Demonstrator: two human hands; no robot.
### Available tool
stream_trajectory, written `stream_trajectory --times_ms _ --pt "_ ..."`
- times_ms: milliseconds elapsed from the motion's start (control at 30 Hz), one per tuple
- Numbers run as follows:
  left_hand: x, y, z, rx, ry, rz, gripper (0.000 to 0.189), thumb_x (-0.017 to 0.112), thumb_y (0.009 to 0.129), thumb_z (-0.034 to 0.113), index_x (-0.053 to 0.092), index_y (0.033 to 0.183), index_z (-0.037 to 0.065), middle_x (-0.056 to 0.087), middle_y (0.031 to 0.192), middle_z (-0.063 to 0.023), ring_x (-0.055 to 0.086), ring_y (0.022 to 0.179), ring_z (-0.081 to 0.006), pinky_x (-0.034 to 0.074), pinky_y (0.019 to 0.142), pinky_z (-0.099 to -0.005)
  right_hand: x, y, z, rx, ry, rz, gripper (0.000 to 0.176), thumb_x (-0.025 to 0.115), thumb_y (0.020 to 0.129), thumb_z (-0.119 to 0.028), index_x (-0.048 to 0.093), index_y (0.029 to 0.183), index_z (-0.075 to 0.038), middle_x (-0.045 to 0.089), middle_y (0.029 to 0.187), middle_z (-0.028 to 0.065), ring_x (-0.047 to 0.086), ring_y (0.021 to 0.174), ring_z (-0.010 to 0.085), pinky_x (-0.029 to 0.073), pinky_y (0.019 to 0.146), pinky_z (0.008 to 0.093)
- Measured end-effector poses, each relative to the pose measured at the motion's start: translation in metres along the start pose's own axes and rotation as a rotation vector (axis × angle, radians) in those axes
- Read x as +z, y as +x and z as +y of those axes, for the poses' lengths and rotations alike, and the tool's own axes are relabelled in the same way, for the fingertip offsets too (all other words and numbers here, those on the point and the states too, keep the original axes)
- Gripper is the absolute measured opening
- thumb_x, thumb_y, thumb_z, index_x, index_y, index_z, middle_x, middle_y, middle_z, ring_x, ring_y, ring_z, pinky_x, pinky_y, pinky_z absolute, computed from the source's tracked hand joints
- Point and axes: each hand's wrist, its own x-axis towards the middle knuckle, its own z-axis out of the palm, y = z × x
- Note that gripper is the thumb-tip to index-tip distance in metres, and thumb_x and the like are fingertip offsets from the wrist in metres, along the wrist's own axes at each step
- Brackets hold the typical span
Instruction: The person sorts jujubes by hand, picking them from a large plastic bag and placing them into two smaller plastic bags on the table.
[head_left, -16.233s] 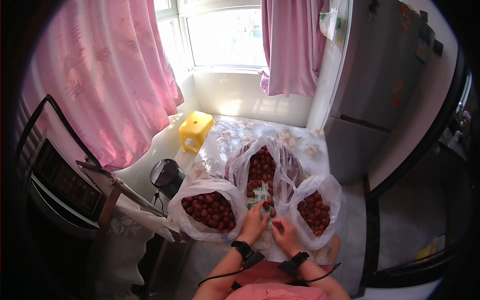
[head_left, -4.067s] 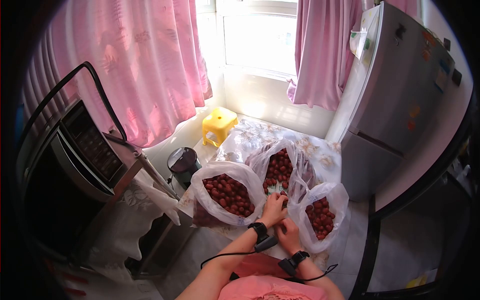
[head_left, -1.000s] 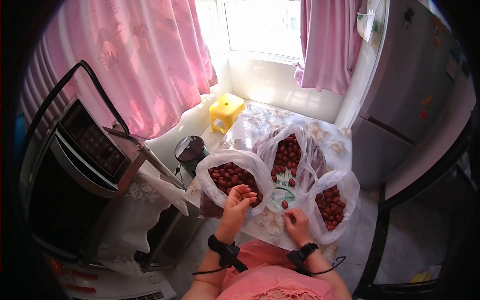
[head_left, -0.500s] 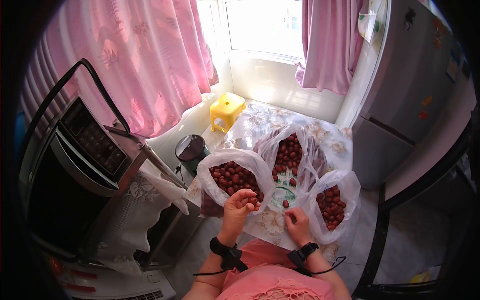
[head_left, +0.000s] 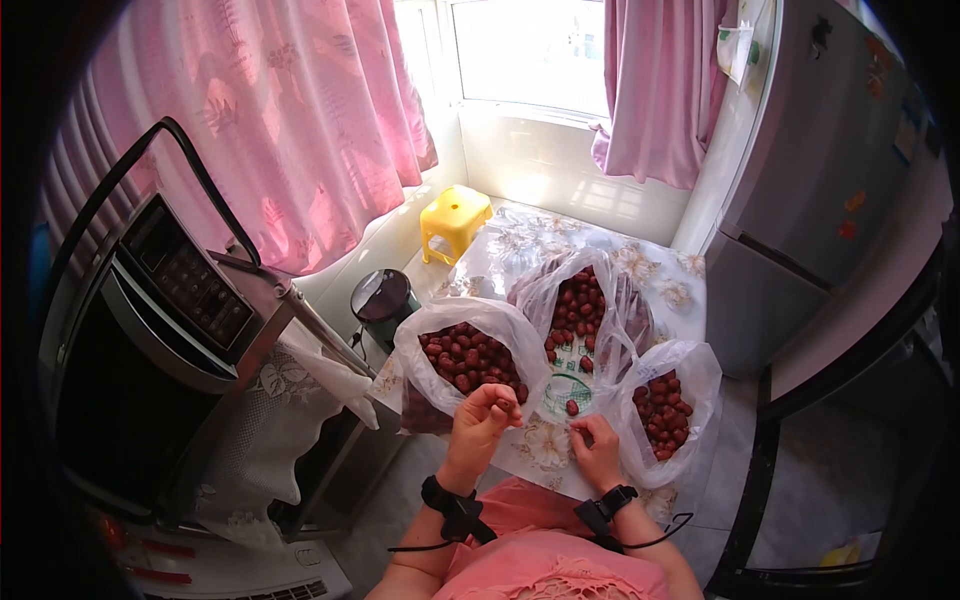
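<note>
My left hand point(head_left: 480, 424) is raised by the front edge of the left plastic bag point(head_left: 512, 318), its fingers closed around a red date point(head_left: 504, 405). That bag stands open, with many dates point(head_left: 468, 354) inside. My right hand point(head_left: 598, 448) is curled in a pinch beside the right plastic bag point(head_left: 703, 372); whatever its fingertips hold, if anything, cannot be made out. A single date point(head_left: 572, 408) lies just beyond those fingertips, on the spread mouth of the middle plastic bag point(head_left: 562, 388). More dates point(head_left: 578, 305) fill the back of that bag, and the right one also contains dates point(head_left: 662, 415).
The bags rest on a small table with a floral cloth point(head_left: 548, 442). A yellow stool point(head_left: 455, 222) and a dark, lidded appliance point(head_left: 384, 300) are behind and left. A microwave point(head_left: 150, 330) stands at left, a grey refrigerator point(head_left: 800, 200) at right.
My left hand has dropped slightly and turned, with the date still between its fingers. My right hand and the bags look unmoved.
</note>
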Motion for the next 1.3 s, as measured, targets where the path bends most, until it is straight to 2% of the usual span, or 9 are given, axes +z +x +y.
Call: stream_trajectory --times_ms 300,433,567,633,700,833,900,1100,1300 --pt "0.006 0.001 -0.01 0.126 0.165 -0.028 0.02 0.074 0.094 0.018 0.06 0.103 0.006 0.056 0.101 -0.0032 0.057 0.087 -0.0138 0.048 0.079 -0.029 -0.002 0.002 -0.005 0.029 0.01 -0.002 0.011 0.067 0.085 0.001 0.065 0.096 -0.001 0.063 0.089 0.0128 0.065 0.076 0.0273 0.052 0.067 0.0345" --pt "0.018 -0.002 -0.028 -0.115 0.14 -0.125 0.024 0.07 0.089 -0.005 0.063 0.111 0.001 0.065 0.107 -0.0036 0.064 0.101 -0.0129 0.053 0.089 -0.0275 -0.002 0.0 -0.002 0.013 -0.005 -0.01 0.012 0.067 0.085 0.0 0.065 0.097 -0.001 0.063 0.09 0.0133 0.065 0.078 0.029 0.052 0.069 0.0351" --pt "0.037 0.006 -0.069 -0.35 0.317 -0.345 0.031 0.072 0.088 -0.003 0.061 0.117 -0.001 0.067 0.112 -0.0058 0.066 0.104 -0.0118 0.054 0.089 -0.0266 -0.001 -0.006 0.01 0.011 0.088 -0.039 0.019 0.068 0.084 -0.001 0.065 0.103 -0.001 0.065 0.094 0.0136 0.067 0.086 0.0291 0.053 0.074 0.0367" --pt "0.063 0.019 -0.088 -0.373 0.342 -0.358 0.033 0.073 0.088 0.0 0.061 0.119 0.001 0.065 0.117 -0.0072 0.065 0.107 -0.0135 0.054 0.091 -0.0273 0.022 -0.027 0.057 0.202 0.297 -0.091 0.026 0.067 0.086 -0.003 0.062 0.111 -0.001 0.068 0.1 0.014 0.068 0.095 0.0294 0.055 0.078 0.0395" --pt "0.083 0.029 -0.101 -0.389 0.367 -0.368 0.035 0.073 0.088 0.002 0.062 0.122 0.002 0.063 0.123 -0.0086 0.064 0.11 -0.0151 0.053 0.093 -0.0281 0.025 -0.027 0.066 -0.07 -0.194 0.007 0.03 0.066 0.087 -0.004 0.059 0.116 0.0 0.069 0.107 0.0146 0.068 0.101 0.0301 0.055 0.082 0.0416" --pt "0.086 0.036 -0.108 -0.065 0.823 -0.305 0.041 0.073 0.083 0.004 0.063 0.123 0.008 0.062 0.124 -0.0098 0.064 0.112 -0.0257 0.053 0.093 -0.036 0.014 -0.014 0.044 -0.053 -0.042 0.047 0.021 0.067 0.086 -0.003 0.063 0.106 -0.002 0.067 0.097 0.0151 0.068 0.091 0.0333 0.054 0.077 0.0412" --pt "0.055 0.036 -0.121 0.265 1.196 -0.221 0.034 0.071 0.082 0.005 0.065 0.115 0.007 0.061 0.12 -0.0133 0.062 0.109 -0.0338 0.051 0.093 -0.0417 0.008 -0.011 0.029 -0.038 -0.076 0.045 0.019 0.067 0.085 -0.003 0.064 0.103 -0.003 0.066 0.092 0.0141 0.068 0.087 0.0323 0.053 0.076 0.0396" --pt "0.001 0.029 -0.125 0.152 1.315 -0.06 0.029 0.061 0.081 -0.004 0.068 0.108 0.005 0.063 0.115 -0.0127 0.058 0.111 -0.0348 0.048 0.094 -0.043 0.005 -0.003 0.008 0.008 -0.034 -0.008 0.014 0.065 0.083 0.0 0.064 0.096 -0.003 0.062 0.089 0.0151 0.064 0.079 0.034 0.051 0.069 0.04" --pt "-0.001 0.03 -0.121 0.141 1.389 -0.193 0.027 0.063 0.081 -0.006 0.067 0.106 0.004 0.062 0.109 -0.0121 0.061 0.103 -0.0333 0.05 0.09 -0.0422 0.005 -0.003 0.008 -0.019 -0.036 0.035 0.01 0.067 0.086 -0.002 0.066 0.095 -0.002 0.062 0.087 0.0134 0.065 0.073 0.0282 0.052 0.065 0.0347"
